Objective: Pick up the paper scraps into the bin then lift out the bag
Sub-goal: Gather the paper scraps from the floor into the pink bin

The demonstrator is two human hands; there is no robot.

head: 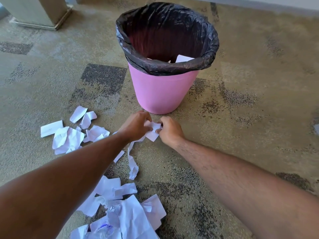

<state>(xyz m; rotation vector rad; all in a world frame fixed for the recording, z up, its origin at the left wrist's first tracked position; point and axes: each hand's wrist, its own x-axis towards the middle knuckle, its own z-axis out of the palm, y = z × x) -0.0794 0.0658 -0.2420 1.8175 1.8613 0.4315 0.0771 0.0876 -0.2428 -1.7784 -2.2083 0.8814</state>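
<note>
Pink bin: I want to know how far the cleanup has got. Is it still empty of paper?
No: white paper scraps already lie inside the black bag that lines the pink bin.

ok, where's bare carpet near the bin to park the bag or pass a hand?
Free: the carpet right of the pink bin, beyond the right hand, and the stretch left of the bin up to the pedestal base. Crowded: paper scraps left of the left hand, and a larger pile nearer the camera. Both hands pinch one scrap before the bin.
</note>
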